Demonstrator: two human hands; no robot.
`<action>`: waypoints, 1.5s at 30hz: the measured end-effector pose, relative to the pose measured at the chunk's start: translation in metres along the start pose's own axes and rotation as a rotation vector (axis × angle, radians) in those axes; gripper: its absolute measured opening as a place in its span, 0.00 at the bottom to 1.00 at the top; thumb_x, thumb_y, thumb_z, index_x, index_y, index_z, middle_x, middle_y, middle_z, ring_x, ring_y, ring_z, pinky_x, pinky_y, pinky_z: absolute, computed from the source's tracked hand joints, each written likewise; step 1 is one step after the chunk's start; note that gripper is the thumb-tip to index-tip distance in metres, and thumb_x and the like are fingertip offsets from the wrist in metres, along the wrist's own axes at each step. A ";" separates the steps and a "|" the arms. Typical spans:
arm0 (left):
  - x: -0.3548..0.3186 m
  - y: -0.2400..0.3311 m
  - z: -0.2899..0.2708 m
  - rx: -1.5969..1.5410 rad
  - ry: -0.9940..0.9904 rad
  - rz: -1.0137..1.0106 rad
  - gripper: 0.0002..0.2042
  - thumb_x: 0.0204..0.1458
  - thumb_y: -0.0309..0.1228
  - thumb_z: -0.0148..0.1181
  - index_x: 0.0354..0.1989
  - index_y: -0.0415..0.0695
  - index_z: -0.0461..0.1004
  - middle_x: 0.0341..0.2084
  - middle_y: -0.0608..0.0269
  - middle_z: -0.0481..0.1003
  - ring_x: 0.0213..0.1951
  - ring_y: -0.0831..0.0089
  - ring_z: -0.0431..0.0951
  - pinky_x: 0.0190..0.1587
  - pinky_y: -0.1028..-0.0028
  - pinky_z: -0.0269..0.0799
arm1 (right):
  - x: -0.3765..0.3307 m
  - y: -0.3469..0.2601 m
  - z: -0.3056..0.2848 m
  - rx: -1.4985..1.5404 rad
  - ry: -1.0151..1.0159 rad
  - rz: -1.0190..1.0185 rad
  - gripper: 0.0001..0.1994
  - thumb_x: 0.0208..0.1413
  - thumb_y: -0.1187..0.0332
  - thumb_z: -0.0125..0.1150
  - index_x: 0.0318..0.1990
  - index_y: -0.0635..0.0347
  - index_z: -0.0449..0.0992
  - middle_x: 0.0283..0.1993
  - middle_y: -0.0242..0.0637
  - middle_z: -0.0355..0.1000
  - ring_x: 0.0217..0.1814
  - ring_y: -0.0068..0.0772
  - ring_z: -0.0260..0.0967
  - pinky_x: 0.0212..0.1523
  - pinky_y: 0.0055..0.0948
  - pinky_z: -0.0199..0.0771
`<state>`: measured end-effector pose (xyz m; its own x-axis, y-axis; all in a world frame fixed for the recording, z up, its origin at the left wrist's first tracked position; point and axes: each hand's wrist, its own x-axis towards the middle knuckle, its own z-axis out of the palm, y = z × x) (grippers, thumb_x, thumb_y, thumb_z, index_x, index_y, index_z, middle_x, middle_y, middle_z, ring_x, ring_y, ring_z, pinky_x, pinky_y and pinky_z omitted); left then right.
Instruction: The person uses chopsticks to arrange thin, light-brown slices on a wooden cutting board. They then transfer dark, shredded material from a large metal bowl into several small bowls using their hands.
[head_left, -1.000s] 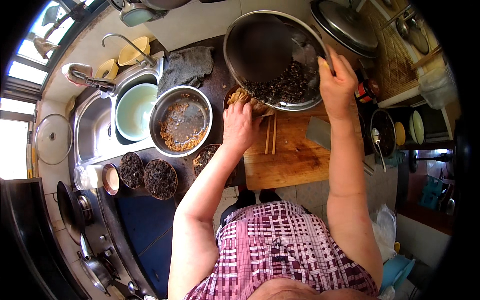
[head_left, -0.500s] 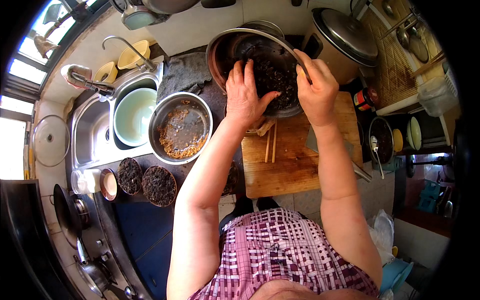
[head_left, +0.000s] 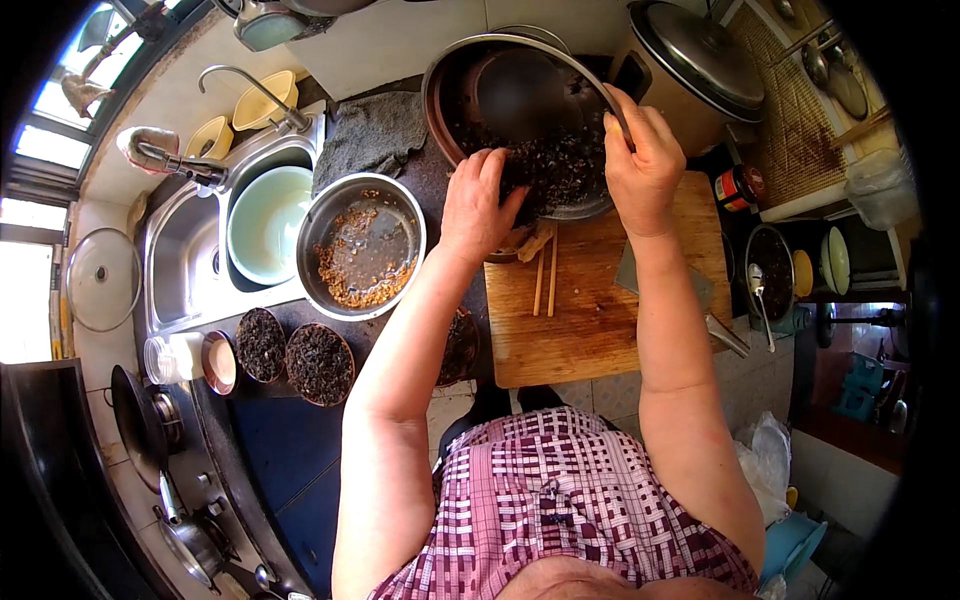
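My right hand point(head_left: 645, 165) grips the rim of a large steel bowl point(head_left: 480, 70), tilted up on its edge over the wooden cutting board point(head_left: 600, 310). Dark shredded food point(head_left: 565, 170) clings to the bowl's lower inside. My left hand point(head_left: 478, 205) reaches into the bowl with fingers spread on that dark food. A small dish point(head_left: 520, 245) sits under the bowl's lip, mostly hidden. A pair of chopsticks point(head_left: 545, 280) lies on the board just below my left hand.
A steel bowl with brownish bits point(head_left: 362, 250) stands left of the board beside the sink point(head_left: 190, 260), which holds a pale green bowl point(head_left: 265, 222). Two small bowls of dark food point(head_left: 318, 362) sit near the front edge. A rice cooker point(head_left: 695, 65) and a cleaver point(head_left: 700, 300) are on the right.
The big bowl has been lifted from lying flatter over the board to a steep tilt at the back. My left hand moved from the board's corner up into the bowl.
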<state>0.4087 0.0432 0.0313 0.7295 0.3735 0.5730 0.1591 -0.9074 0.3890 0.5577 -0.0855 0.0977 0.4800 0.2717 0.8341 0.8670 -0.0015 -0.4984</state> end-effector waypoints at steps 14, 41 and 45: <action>-0.035 -0.002 0.008 -0.050 0.099 -0.229 0.26 0.47 0.29 0.66 0.55 0.36 0.66 0.53 0.44 0.67 0.55 0.46 0.66 0.58 0.57 0.63 | -0.003 0.008 -0.001 -0.053 0.038 0.047 0.14 0.54 0.78 0.61 0.47 0.52 0.81 0.27 0.36 0.70 0.26 0.34 0.71 0.29 0.29 0.72; -0.043 0.006 0.022 0.076 -0.078 -0.144 0.16 0.56 0.32 0.55 0.53 0.44 0.71 0.54 0.52 0.68 0.58 0.51 0.65 0.58 0.55 0.59 | -0.010 0.016 -0.004 -0.111 0.054 0.013 0.15 0.52 0.79 0.62 0.47 0.53 0.81 0.30 0.36 0.71 0.27 0.35 0.72 0.29 0.29 0.73; -0.047 0.011 0.026 0.139 -0.115 -0.152 0.20 0.54 0.32 0.57 0.56 0.43 0.69 0.56 0.49 0.65 0.60 0.52 0.62 0.61 0.54 0.55 | -0.012 0.010 -0.005 -0.093 0.021 -0.010 0.16 0.52 0.80 0.61 0.48 0.54 0.80 0.30 0.37 0.71 0.27 0.34 0.72 0.29 0.29 0.73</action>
<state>0.3931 0.0101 -0.0098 0.7598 0.4908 0.4265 0.3569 -0.8631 0.3573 0.5613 -0.0937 0.0838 0.4733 0.2516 0.8442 0.8799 -0.0888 -0.4669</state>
